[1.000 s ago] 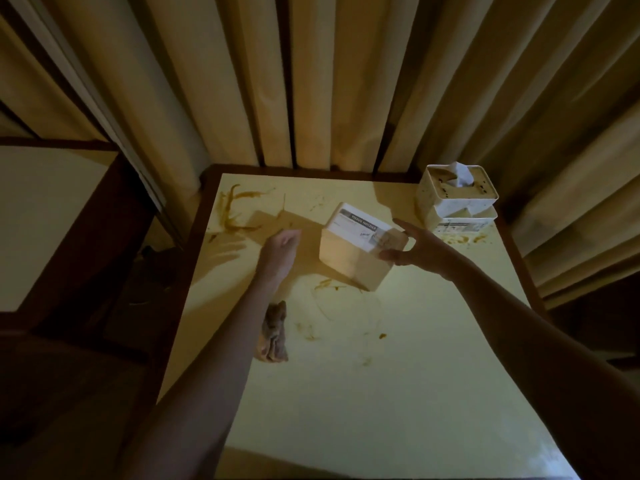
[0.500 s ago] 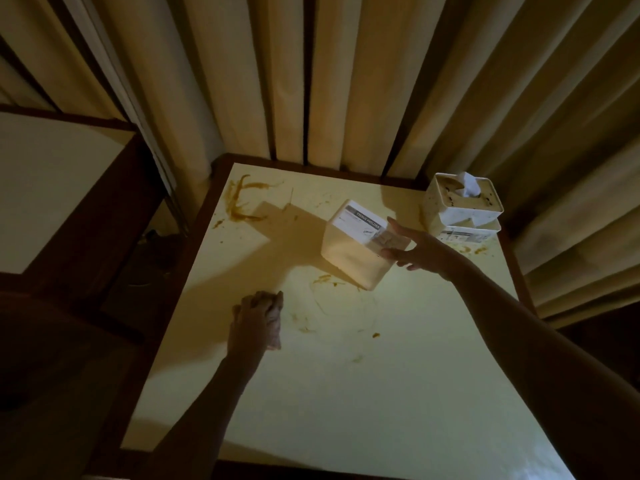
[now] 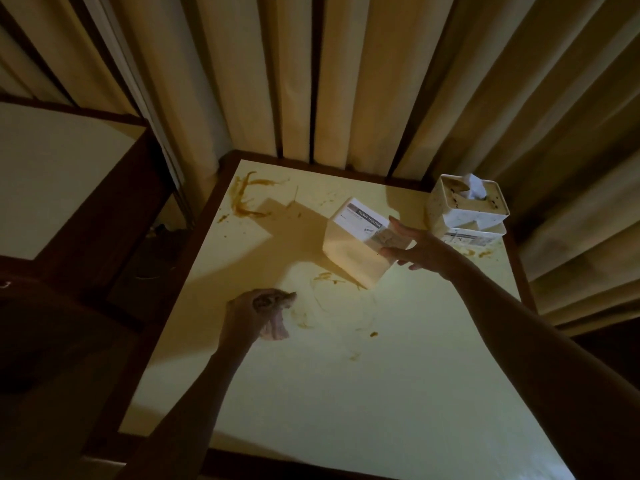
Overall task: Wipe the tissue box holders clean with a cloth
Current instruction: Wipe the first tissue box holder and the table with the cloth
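**Holder tipped, cloth in hand, wipe not begun**

Head view: the right hand [image 3: 420, 252] gripped a cream tissue box holder [image 3: 356, 244], thumb and fingers curled round its labelled end, tilting it on one edge on the table [image 3: 346, 393], probably to expose a side for wiping. The left hand [image 3: 247, 315] had its fingers curled round a bunched cloth [image 3: 273, 315], well apart from that holder. Two stacked holders [image 3: 465, 209], speckled with brown spots, sat at the far right corner. Brown smears [image 3: 247, 199] marked the tabletop.

Glossy stained tabletop [image 3: 346, 393], crumpled cloth [image 3: 273, 317]
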### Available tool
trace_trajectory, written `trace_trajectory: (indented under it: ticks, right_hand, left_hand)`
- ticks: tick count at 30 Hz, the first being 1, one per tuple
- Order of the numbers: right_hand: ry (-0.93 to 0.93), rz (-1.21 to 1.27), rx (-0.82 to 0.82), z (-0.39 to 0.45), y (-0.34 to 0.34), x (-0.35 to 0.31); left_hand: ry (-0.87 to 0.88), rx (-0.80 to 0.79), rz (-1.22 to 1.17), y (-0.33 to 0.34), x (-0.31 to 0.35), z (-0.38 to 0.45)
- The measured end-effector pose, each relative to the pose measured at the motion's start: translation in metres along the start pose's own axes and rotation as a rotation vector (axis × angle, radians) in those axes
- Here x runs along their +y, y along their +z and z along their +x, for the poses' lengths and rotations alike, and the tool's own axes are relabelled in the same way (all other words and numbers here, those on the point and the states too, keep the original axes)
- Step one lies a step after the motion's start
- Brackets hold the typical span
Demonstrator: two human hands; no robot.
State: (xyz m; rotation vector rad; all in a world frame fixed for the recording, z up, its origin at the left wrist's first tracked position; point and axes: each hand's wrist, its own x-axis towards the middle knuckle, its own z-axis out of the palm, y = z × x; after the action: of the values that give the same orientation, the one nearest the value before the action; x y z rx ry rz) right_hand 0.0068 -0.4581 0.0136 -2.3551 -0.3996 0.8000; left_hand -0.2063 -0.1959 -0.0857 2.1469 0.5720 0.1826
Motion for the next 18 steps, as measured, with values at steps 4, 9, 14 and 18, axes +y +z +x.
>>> trace_trajectory:
  ticks: [4,9,14,18]
  right_hand:
    - [-0.003,-0.028,-0.025,0.001,-0.003,0.001]
    - [0.013,-0.103,-0.065,0.007,-0.012,-0.001]
    - [-0.029,-0.169,-0.092,0.006,-0.012,0.002]
    - [-0.06,-0.216,-0.161,0.003,-0.014,-0.002]
  left_hand:
    - [-0.024,0.028,-0.334,0.006,0.054,0.005]
    - [-0.026,0.216,-0.461,0.04,0.102,0.035]
    - [-0.079,0.442,-0.554,0.073,0.119,0.06]
    - [-0.044,0.525,-0.51,0.096,0.126,0.063]
